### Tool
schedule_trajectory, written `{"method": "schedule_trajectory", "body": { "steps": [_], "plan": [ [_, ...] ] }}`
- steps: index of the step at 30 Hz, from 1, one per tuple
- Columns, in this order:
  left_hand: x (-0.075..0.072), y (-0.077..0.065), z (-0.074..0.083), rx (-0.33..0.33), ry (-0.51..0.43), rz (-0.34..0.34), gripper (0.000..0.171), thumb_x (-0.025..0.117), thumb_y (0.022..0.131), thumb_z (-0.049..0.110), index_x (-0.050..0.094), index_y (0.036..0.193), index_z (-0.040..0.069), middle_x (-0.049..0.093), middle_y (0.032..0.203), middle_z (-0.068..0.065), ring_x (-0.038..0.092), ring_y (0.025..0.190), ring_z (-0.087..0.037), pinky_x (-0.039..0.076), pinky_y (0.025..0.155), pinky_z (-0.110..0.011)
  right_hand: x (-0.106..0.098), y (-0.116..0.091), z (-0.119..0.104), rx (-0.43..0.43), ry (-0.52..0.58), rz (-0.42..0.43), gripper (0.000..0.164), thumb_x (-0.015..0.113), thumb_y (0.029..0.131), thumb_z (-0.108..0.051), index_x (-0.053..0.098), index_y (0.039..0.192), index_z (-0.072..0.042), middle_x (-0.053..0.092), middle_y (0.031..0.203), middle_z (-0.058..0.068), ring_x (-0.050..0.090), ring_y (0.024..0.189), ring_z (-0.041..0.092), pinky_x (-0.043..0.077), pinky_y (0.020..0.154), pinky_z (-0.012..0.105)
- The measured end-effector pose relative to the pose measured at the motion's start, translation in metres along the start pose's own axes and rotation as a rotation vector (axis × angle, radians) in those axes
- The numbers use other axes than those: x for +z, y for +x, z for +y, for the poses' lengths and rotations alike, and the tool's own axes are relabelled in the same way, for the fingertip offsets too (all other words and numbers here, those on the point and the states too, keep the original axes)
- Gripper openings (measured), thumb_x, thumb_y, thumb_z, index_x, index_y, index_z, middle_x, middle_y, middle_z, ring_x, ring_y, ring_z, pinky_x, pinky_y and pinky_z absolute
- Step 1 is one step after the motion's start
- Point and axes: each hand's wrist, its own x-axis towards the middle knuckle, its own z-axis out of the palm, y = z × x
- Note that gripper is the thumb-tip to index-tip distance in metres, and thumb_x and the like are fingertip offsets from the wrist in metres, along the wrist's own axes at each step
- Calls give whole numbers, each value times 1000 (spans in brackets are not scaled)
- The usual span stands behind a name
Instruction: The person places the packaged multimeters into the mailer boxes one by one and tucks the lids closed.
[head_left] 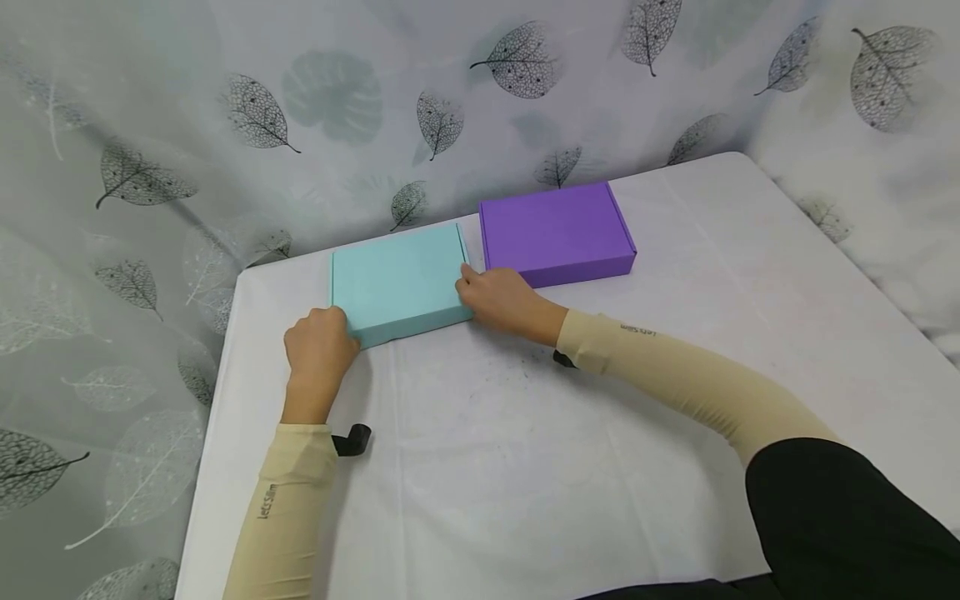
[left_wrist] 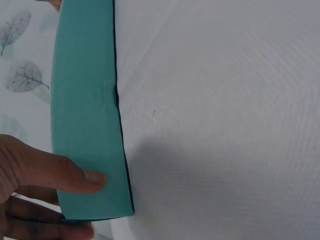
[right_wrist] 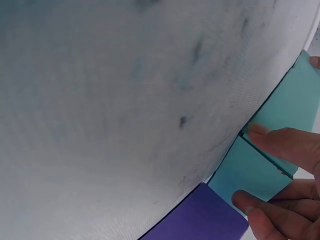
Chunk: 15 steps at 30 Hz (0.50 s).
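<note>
A closed teal cardboard box [head_left: 401, 277] lies flat near the far edge of the table, and both hands hold it. My left hand [head_left: 318, 360] grips its near left corner; in the left wrist view the thumb [left_wrist: 75, 176] lies on the front face, with the fingers round the left end. At the near right corner, my right hand [head_left: 510, 302] has its thumb [right_wrist: 280, 142] on the front face and its fingers against the right end. A closed purple box [head_left: 558, 232] lies just right of the teal one, a narrow gap between them.
A white cloth covers the table [head_left: 510, 483]. Behind it and on the left hangs a leaf-patterned curtain [head_left: 337, 175], close to the far edge of both boxes. Small dark marks [right_wrist: 183, 121] show on the cloth near the right hand.
</note>
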Motion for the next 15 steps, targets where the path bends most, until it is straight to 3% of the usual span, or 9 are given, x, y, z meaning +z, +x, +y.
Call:
{"method": "schedule_trajectory", "body": {
  "steps": [11, 15],
  "plan": [
    [3, 1, 3, -7, 13, 24, 14, 70, 70, 2, 59, 65, -4, 57, 58, -21, 53, 46, -30, 39, 37, -41, 0, 2, -2, -28, -49, 36, 18, 54, 90, -7, 67, 93, 6, 59, 114, 27, 47, 46, 11, 44, 38, 32],
    [-1, 1, 0, -4, 6, -23, 19, 73, 72, 9, 60, 69, -5, 57, 61, -21, 54, 48, -31, 40, 39, -42, -4, 5, -2, -25, 3, -25, 16, 54, 90, -6, 64, 93, 5, 60, 112, 26, 53, 54, 14, 47, 43, 33]
  ]
}}
